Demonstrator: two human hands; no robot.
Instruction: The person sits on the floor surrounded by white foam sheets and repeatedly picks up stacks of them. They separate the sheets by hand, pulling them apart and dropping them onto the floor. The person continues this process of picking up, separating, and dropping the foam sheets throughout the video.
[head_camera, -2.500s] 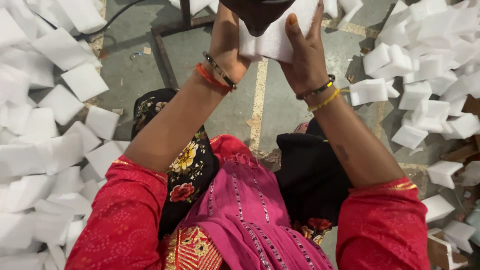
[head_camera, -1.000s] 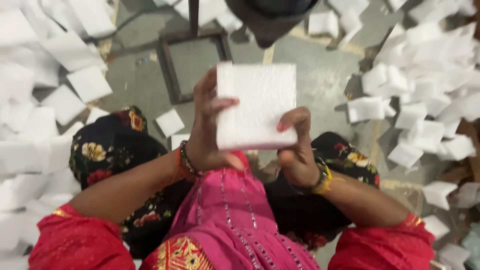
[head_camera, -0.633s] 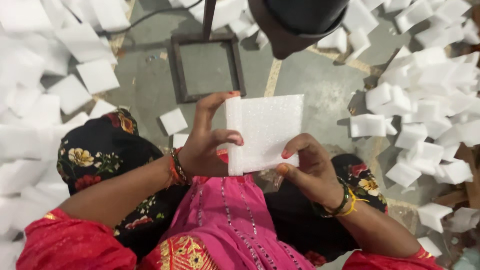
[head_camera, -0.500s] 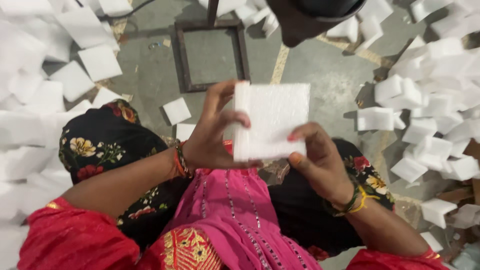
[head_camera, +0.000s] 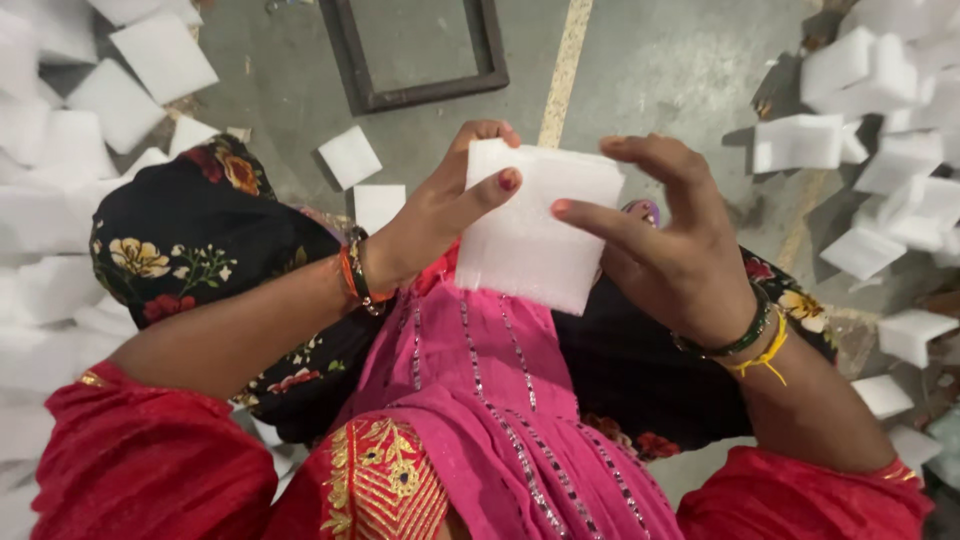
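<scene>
Here, seen from above, a seated person holds a white square foam pad (head_camera: 535, 225) over their pink-clad lap. The left hand (head_camera: 440, 215) clamps its near-left edge, thumb on top; the right hand (head_camera: 680, 250) steadies the right edge, fingers (head_camera: 590, 218) partly spread. Similar loose white foam squares (head_camera: 860, 170) litter the grey concrete floor (head_camera: 650, 70). A light, even grip at both edges would likely avoid denting it.

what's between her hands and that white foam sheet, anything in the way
Nothing visible. Both hands already grip the white foam sheet directly: the left hand pinches its left edge, the right hand holds its right edge, with bare fingers lying on its face. The sheet is held above the pink garment.
</scene>
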